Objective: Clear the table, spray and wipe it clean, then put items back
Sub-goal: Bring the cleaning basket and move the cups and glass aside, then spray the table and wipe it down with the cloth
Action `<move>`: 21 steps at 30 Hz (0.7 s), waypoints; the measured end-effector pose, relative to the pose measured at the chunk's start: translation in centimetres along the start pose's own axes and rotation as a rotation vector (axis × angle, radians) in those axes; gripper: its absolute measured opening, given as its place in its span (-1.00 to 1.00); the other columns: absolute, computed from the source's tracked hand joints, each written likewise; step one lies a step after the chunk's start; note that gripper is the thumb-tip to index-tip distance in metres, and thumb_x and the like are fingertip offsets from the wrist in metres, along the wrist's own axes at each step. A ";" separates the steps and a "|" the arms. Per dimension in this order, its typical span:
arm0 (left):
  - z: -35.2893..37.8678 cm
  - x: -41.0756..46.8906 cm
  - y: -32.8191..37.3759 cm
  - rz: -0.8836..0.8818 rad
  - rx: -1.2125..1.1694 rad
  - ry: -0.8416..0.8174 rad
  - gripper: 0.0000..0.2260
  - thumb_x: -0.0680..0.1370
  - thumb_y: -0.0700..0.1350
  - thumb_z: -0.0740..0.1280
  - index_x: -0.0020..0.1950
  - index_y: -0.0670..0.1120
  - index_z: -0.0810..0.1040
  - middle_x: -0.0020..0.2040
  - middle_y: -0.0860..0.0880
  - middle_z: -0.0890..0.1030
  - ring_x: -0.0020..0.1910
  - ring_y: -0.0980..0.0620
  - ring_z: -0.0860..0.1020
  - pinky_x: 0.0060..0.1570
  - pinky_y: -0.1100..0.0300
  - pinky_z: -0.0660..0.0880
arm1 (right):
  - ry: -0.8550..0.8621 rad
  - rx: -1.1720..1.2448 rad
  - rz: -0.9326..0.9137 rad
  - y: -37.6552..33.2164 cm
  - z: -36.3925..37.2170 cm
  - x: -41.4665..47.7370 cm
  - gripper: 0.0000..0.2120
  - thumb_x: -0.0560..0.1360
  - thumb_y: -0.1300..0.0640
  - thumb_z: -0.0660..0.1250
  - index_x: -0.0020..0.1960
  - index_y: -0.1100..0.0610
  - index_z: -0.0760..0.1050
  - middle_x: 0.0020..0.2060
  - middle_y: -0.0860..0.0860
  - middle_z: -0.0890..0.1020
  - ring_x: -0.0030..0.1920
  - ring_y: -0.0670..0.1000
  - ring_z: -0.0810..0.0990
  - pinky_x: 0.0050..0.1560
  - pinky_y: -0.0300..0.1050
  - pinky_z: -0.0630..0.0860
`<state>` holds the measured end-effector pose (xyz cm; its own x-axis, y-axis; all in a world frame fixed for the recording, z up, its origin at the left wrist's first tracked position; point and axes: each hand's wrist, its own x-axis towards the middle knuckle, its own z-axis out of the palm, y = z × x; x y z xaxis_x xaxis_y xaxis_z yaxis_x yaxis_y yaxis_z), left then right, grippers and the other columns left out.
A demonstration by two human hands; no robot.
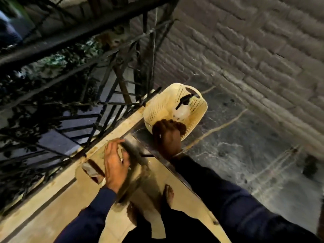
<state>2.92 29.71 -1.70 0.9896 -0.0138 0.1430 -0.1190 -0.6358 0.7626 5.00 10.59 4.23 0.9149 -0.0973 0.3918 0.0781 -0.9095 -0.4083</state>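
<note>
Far to the left a black iron railing (73, 88) runs slantwise, with dark leaves (35, 81) showing through its bars. Just inside it lies a pale stone ledge (52, 186), and a small flat object (93, 170), too blurred to name, rests near that ledge beside the person's left hand (114, 165).

That left hand is spread, fingers loosely curled, with the fingertips on a dark bar-like piece (135, 155) at the near corner of the table; I cannot tell whether it truly grips the piece or only rests against it. A dark blue sleeve (91, 214) covers the arm behind it.

The table (175, 204) itself is a shiny, mirror-like top reaching toward the person, and bare feet show in or through it below the hands.

Further right, the right hand (166, 135) is closed over the near rim of a cream plastic basket (175, 106), fingers wrapped tight around the edge. The basket is tilted, sitting at the far corner of the table, and holds something black (184, 101) and something pale and round (182, 114).

To the right spreads a dark marbled floor (245, 137), and behind it stands a whitewashed brick wall (245, 50).
</note>
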 end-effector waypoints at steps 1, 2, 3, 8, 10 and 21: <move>0.2 1.1 1.8 0.040 -0.034 0.010 -0.73 0.53 -0.33 0.30 0.21 -0.13 0.50 0.15 -0.10 0.54 0.15 -0.09 0.52 0.19 -0.08 0.49 | 0.010 -0.036 0.041 0.9 -1.1 0.7 -0.84 0.39 0.13 0.48 -0.22 0.16 0.52 -0.30 0.09 0.58 -0.35 0.12 0.56 -0.32 -0.21 0.29; 0.4 2.2 3.6 0.083 -0.068 0.016 -0.76 0.55 -0.31 0.29 0.20 -0.13 0.51 0.13 -0.08 0.56 0.12 -0.06 0.55 0.14 -0.04 0.52 | 0.004 -0.027 0.086 2.0 -1.9 1.4 -0.78 0.36 0.07 0.50 -0.22 0.17 0.50 -0.30 0.10 0.58 -0.36 0.13 0.55 -0.35 -0.18 0.36; 0.6 3.2 5.3 0.130 -0.096 0.016 -0.79 0.57 -0.29 0.30 0.18 -0.12 0.52 0.11 -0.07 0.59 0.08 -0.04 0.57 0.09 0.02 0.54 | 0.003 0.016 0.130 2.7 -2.8 1.9 -0.72 0.35 -0.01 0.48 -0.20 0.20 0.51 -0.30 0.12 0.58 -0.35 0.13 0.55 -0.37 -0.16 0.38; 4.7 9.4 11.2 0.228 -0.054 -0.190 -0.91 0.54 -0.20 0.34 0.01 -0.08 0.59 -0.06 -0.01 0.68 -0.10 0.04 0.65 -0.08 0.15 0.60 | -0.009 0.222 0.568 8.4 -5.1 5.3 -0.70 0.40 0.25 0.30 0.13 0.27 0.54 0.02 0.16 0.64 0.04 0.14 0.59 -0.11 -0.31 0.26; 8.2 11.8 11.9 0.163 0.100 -0.385 -0.89 0.47 -0.18 0.40 -0.02 -0.06 0.61 -0.04 -0.06 0.69 -0.05 -0.07 0.66 0.00 0.07 0.60 | -0.138 0.172 0.691 11.6 -3.8 6.4 -0.57 0.43 0.21 0.40 0.25 0.32 0.44 0.16 0.21 0.57 0.19 0.20 0.52 0.06 -0.18 0.35; 19.5 15.6 11.0 0.059 0.615 -0.999 -0.31 0.23 0.02 0.60 0.32 -0.08 0.51 0.23 -0.14 0.61 0.26 -0.19 0.56 0.24 0.02 0.48 | -0.414 0.138 0.645 17.0 1.9 10.7 -0.46 0.49 0.10 0.37 0.41 0.22 0.34 0.31 0.19 0.50 0.36 0.22 0.41 0.40 0.04 0.30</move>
<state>18.63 7.50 -3.36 0.6398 -0.4811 -0.5994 -0.3787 -0.8759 0.2989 16.85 -5.09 -0.11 0.8676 -0.4063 -0.2867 -0.4959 -0.6637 -0.5601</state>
